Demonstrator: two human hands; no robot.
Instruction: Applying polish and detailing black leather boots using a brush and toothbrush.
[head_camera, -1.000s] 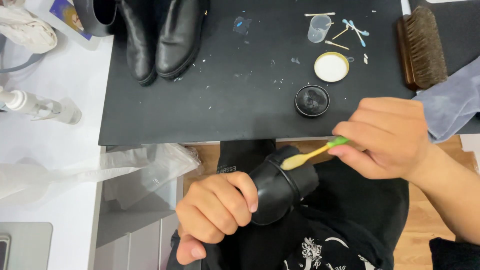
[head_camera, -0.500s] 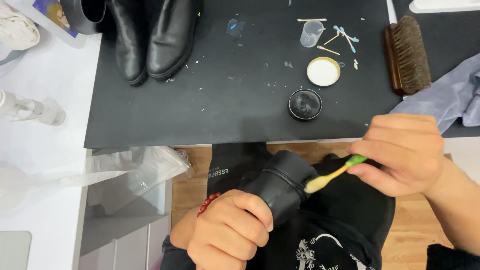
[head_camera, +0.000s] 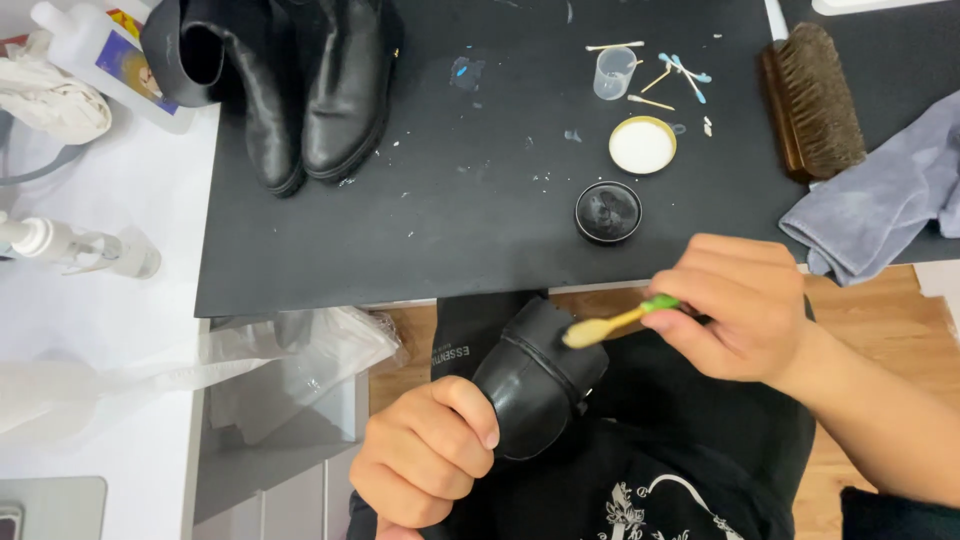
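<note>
1. Left hand (head_camera: 425, 455) is wrapped tight around one black shoe (head_camera: 535, 375), holding it over the lap just off the near edge of the black mat (head_camera: 450, 230). Toe end points up toward the mat.
2. Right hand (head_camera: 745, 305) is closed in a pinch on one toothbrush (head_camera: 615, 322), green at the grip and yellowish at the head. The head sits right on the shoe's toe.
3. Far-left corner of the mat: two black boots (head_camera: 310, 85), side by side, touching.
4. Middle of the mat, near the front edge: one open tin of black polish (head_camera: 608, 212), and its one lid (head_camera: 642, 145) lying just behind it, pale inside up.
5. Behind the lid: one small clear cup (head_camera: 613, 72) and a scatter of cotton swabs (head_camera: 672, 78). I count around five, hard to be sure.
6. Right side of the mat: one wooden bristle brush (head_camera: 812, 100), and one grey cloth (head_camera: 880, 205) hanging over the edge.
7. White table on the left: one spray bottle (head_camera: 75, 245) lying flat.
</note>
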